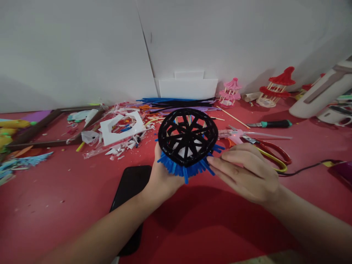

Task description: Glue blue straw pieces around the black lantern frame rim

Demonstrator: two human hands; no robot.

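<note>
A model made of pipe cleaners (188, 135) is held up above the red table in the middle of the view. Its top is a black ring with spokes meeting at the centre, and a fringe of blue pipe cleaner pieces (180, 169) sticks out below. My left hand (162, 179) grips it from underneath on the left, with most of its fingers hidden behind the model. On the right, my right hand (247, 172) has its fingertips pressed together at the blue fringe, seemingly pinching one blue piece.
Behind lie black and blue pipe cleaners (176, 102). A white card frame (106, 134) lies among scraps at left, near a black phone (132, 187). Scissors (275, 152), a green-handled knife (276, 124), a glue gun (233, 135) and pink (231, 93) and red (277, 88) small pavilions stand right.
</note>
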